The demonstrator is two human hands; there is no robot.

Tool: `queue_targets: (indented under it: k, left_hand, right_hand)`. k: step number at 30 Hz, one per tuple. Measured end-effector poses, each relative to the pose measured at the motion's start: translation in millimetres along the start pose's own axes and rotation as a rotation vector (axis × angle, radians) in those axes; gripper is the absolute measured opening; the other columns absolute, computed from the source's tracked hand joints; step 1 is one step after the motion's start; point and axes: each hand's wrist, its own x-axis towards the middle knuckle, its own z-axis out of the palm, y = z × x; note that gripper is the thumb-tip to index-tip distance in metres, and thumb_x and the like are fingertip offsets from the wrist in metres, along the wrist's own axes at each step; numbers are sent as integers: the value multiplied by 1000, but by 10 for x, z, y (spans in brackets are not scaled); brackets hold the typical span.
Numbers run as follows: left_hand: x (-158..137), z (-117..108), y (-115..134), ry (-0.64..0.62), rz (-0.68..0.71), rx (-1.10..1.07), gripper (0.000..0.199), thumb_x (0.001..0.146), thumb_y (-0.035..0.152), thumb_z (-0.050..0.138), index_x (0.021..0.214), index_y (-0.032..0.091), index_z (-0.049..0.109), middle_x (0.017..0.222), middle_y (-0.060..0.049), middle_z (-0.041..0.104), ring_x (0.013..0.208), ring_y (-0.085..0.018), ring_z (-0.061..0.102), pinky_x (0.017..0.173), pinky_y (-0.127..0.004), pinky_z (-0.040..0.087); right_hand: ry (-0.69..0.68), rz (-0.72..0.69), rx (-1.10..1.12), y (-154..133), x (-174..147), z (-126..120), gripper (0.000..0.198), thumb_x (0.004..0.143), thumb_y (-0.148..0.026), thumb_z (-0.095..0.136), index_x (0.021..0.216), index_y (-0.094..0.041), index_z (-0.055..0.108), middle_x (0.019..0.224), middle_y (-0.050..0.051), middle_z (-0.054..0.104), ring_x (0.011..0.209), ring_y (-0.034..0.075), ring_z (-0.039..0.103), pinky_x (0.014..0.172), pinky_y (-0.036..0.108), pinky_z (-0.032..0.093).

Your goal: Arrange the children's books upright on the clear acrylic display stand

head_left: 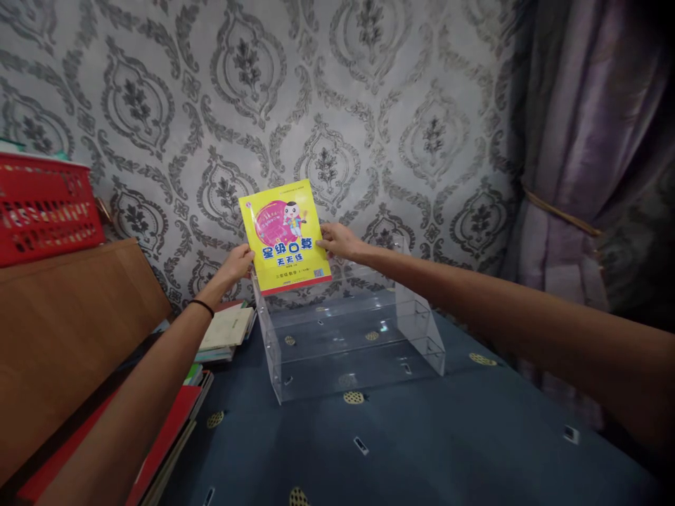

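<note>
The left hand is gripping the left edge of a yellow book, and the right hand is pinching its right edge, thumb resting on the cover. The book is hanging between both hands with its front facing the person, tilting slightly and showing a cartoon figure on a pink circle. Below the hands a clear plastic rack is standing in steps, and the book is showing over its back part; whether the two are touching, I cannot tell. The step in hand is looking like positioning the book over the rack. The next move seems to be calling for an even hold on both edges, with the lower edge staying clear of the rack's side wall.

Under the rack and nearer than the hands, a dark blue tablecloth is showing printed pineapples. Just below the left hand a pile of books is lying, and a red folder is showing beside the left forearm. Farther left, a red basket is sitting on a brown box. Patterned wallpaper is rising behind the hands; a tied curtain is hanging beyond the right arm.
</note>
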Motion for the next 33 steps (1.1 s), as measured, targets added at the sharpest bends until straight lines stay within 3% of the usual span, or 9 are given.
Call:
queue_targets:
  k: [8,12,24,33]
  left_hand:
    - [-56,-8,27,-42,13,11,18,76,27,51,88,18,61,92,-4,72,72,-16,65,50,-19,44]
    - [-69,-15,46,-51,-3,5,17,78,27,52,91,18,60,97,-4,73,76,-16,67,51,-19,45]
    - [-89,-30,112,-93,-70,-73,21,77,28,59,93,14,63,88,-5,74,66,-13,65,53,-19,46]
    - [-76,-18,69,-72,-37,1,23,81,24,50,97,15,64,101,-7,76,80,-17,70,56,-21,51]
  right_hand:
    - [-5,37,-11,-85,-50,5,18,87,-9,63,104,-14,61,96,12,75,77,22,71,52,27,59]
    - [21,61,26,-120,-59,17,17,86,-9,67,102,-14,63,95,12,74,79,25,72,58,32,61]
    - [-74,140,97,-201,-99,-35,18,91,-13,64,109,-15,65,101,12,76,89,22,72,58,21,59]
    - [-95,136,-165,-244,-102,-54,21,93,-11,58,111,-11,69,104,13,75,85,23,73,60,26,61]
